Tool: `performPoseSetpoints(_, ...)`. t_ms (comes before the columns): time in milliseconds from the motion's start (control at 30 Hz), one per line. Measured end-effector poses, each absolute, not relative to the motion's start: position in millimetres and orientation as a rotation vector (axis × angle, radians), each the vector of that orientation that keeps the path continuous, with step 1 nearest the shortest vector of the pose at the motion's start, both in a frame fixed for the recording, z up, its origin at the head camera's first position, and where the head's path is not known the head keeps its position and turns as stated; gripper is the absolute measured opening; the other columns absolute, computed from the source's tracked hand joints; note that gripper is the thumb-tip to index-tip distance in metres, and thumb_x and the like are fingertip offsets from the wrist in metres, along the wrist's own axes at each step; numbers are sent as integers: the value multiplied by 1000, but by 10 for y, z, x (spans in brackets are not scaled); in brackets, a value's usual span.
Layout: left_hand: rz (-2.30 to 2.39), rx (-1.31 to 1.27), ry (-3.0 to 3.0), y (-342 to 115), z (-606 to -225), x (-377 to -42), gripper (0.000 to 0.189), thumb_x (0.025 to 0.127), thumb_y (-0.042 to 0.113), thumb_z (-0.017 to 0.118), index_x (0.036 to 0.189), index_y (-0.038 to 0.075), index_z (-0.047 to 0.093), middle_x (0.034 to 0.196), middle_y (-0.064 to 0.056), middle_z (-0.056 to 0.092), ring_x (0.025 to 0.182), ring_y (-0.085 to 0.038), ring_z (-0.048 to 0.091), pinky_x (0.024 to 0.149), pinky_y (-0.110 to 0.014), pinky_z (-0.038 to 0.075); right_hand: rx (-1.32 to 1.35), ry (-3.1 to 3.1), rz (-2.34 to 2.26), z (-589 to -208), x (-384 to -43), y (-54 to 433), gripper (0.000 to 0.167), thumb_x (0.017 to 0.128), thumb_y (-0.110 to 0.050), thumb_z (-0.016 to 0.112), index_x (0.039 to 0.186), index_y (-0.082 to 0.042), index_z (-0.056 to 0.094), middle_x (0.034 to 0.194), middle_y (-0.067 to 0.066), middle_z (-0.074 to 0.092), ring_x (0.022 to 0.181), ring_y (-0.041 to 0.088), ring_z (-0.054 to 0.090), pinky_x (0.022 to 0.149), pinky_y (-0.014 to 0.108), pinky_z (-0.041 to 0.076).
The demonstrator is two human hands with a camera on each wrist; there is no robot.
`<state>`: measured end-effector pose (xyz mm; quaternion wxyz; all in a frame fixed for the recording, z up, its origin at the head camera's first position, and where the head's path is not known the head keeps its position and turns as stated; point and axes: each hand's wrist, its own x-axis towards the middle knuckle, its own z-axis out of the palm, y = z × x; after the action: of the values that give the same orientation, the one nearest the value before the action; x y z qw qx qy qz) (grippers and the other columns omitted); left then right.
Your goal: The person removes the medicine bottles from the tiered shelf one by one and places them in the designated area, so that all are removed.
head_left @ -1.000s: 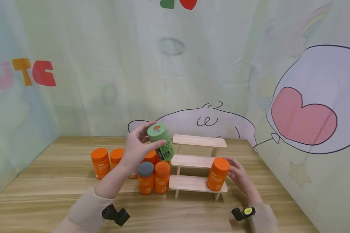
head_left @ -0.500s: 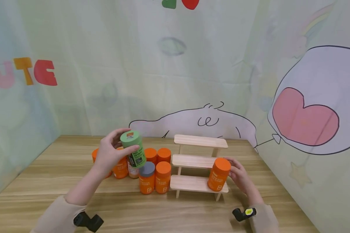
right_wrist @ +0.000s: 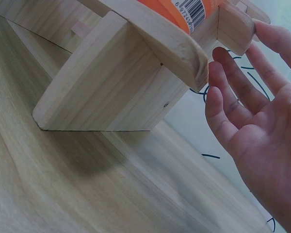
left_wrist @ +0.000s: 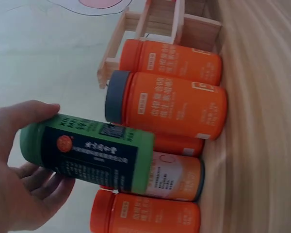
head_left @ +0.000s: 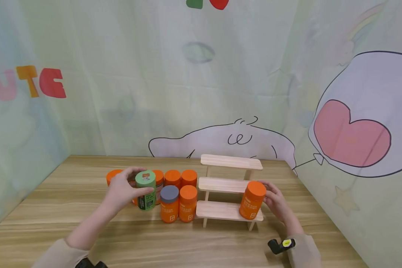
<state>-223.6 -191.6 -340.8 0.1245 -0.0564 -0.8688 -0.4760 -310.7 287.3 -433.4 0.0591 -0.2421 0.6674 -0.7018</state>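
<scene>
My left hand (head_left: 120,191) grips a green jar (head_left: 146,190) by its upper part, thumb on one side and fingers round the other. In the left wrist view the green jar (left_wrist: 89,153) is held just above the table, in front of other jars. My right hand (head_left: 277,203) is beside an orange jar (head_left: 252,201) standing on the lowest tier of a wooden stepped shelf (head_left: 217,210). In the right wrist view the relaxed fingers of the right hand (right_wrist: 266,116) lie by the shelf's end; whether they touch the jar is hidden.
Several orange-lidded jars (head_left: 188,204) stand grouped left of the shelf, one orange jar with a grey lid (head_left: 169,204) in front. Part of the group is hidden behind the left hand. A printed curtain (head_left: 120,93) hangs behind the wooden table (head_left: 174,245).
My left hand has carried the green jar left and down, from beside the shelf to in front of the left jars. The right hand and its orange jar have stayed in place.
</scene>
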Motion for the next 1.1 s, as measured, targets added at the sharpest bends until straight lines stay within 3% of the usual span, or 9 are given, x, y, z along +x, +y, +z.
performPoseSetpoints(200,-1274,-118,-2650,-1845,-3557,-2242,66,68,19,89,123,-3,59,112,-20,67,96,-29,67,77,-36,55,-720,2040,-2116,-4338,-3113,2879,38,102,-8,34,121,-32,57,117,-12,59,104,3,59,91,20,50)
performPoseSetpoints(433,-1251,-61,-2726,-1804,-3668,-2253,68,65,19,90,120,-5,58,113,-21,67,97,-31,65,77,-40,55,-740,2054,-2109,-4345,-3123,2887,40,102,-7,32,122,-32,56,118,-13,60,106,3,59,93,20,49)
performPoseSetpoints(833,-1263,-29,-2722,-1803,-3753,-2284,76,63,21,92,124,-5,55,121,-26,63,105,-38,63,84,-48,54,-745,2044,-2122,-4349,-3123,2888,42,101,-6,31,122,-33,56,119,-14,60,107,2,59,93,20,49)
performPoseSetpoints(1100,-1218,-94,-2719,-1747,-3582,-2206,89,63,28,93,133,-5,50,132,-25,58,116,-39,59,95,-53,50,-699,2075,-2114,-4351,-3124,2879,40,101,-7,33,121,-34,56,117,-13,60,106,3,59,92,20,50)
